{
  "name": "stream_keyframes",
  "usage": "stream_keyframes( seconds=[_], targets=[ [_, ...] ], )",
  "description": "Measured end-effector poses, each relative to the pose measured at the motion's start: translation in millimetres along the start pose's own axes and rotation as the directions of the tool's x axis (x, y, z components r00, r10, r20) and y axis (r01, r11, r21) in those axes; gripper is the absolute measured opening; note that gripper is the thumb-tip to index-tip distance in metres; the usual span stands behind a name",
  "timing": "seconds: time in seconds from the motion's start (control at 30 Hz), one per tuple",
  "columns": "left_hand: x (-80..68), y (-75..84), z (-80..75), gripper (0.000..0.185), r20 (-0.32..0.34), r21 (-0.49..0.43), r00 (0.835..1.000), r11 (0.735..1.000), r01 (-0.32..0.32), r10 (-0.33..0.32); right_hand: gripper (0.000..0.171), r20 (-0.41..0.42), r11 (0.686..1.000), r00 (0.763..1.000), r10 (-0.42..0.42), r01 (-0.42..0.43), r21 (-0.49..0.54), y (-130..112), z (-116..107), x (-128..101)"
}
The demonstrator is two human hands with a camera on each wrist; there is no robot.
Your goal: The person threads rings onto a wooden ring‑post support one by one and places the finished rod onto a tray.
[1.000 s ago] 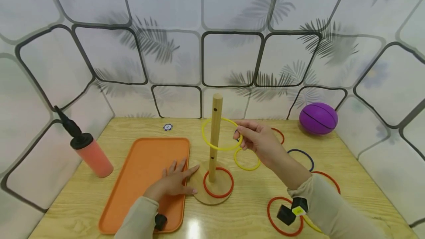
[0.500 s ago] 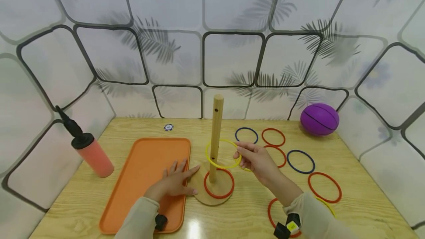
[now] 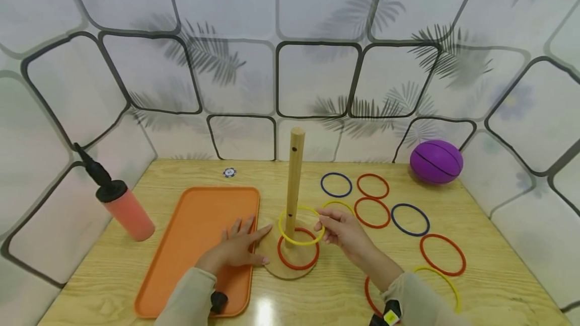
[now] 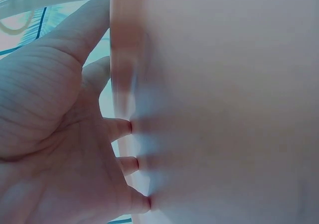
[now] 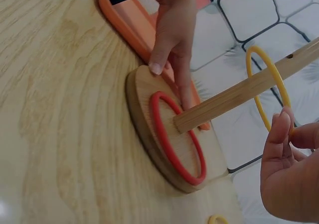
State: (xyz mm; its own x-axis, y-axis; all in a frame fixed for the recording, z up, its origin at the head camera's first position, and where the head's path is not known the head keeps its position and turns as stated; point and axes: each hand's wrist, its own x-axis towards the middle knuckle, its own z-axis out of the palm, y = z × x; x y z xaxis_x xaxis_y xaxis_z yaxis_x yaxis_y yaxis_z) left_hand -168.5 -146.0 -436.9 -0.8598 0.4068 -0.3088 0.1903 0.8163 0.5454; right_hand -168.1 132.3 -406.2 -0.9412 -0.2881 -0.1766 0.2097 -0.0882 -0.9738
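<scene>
A wooden peg [image 3: 294, 185] stands upright on a round wooden base [image 3: 276, 265] with a red ring [image 3: 298, 255] lying round its foot. My right hand [image 3: 342, 230] pinches a yellow ring [image 3: 301, 225] that encircles the peg just above the red one; the right wrist view shows the same yellow ring [image 5: 266, 87] round the peg [image 5: 244, 92] and the red ring [image 5: 177, 139] on the base. My left hand [image 3: 240, 248] lies flat with straight fingers, palm on the orange tray [image 3: 195, 245], fingertips on the base's edge. The left wrist view shows that hand [image 4: 65, 134] pressed flat on the tray surface [image 4: 224, 104].
Several loose red, blue and yellow rings [image 3: 410, 219] lie on the wooden table [image 3: 489, 265] right of the peg. A purple ball [image 3: 436, 161] sits at the back right. A pink pump [image 3: 122, 210] stands left of the tray. A small token [image 3: 229, 172] lies near the back wall.
My right hand has lowered the yellow ring down the peg, from near its upper half to just above the red ring. The left hand has not moved.
</scene>
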Motion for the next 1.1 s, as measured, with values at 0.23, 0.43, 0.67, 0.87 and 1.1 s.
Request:
stream_keyframes(
  seconds=[0.23, 0.43, 0.67, 0.87, 1.1],
  targets=[
    [-1.4, 0.8, -0.7, 0.076, -0.005, 0.008, 1.0, 1.0, -0.003, 0.003, 0.043, -0.02, 0.999, 0.999, 0.029, -0.03, -0.04, 18, -1, 2],
    [-1.9, 0.6, -2.1, 0.077, -0.005, 0.016, 1.0, 1.0, -0.008, 0.009, 0.042, -0.029, 0.998, 0.999, 0.029, -0.031, -0.058, 32, -2, 4],
    [-1.4, 1.6, -1.7, 0.075, 0.007, 0.014, 1.0, 1.0, -0.009, 0.009, 0.043, -0.043, 0.994, 0.997, 0.056, -0.06, -0.087, 43, -1, 6],
    [-1.0, 0.3, -0.6, 0.075, -0.001, 0.014, 1.0, 1.0, -0.013, 0.013, 0.043, -0.04, 0.992, 0.998, 0.049, -0.053, -0.111, 47, -5, 4],
    [0.0, -0.5, 0.6, 0.076, -0.009, 0.019, 1.0, 1.0, -0.014, 0.014, 0.04, -0.064, 0.99, 0.997, 0.044, -0.052, -0.13, 51, -19, 2]
  ],
)
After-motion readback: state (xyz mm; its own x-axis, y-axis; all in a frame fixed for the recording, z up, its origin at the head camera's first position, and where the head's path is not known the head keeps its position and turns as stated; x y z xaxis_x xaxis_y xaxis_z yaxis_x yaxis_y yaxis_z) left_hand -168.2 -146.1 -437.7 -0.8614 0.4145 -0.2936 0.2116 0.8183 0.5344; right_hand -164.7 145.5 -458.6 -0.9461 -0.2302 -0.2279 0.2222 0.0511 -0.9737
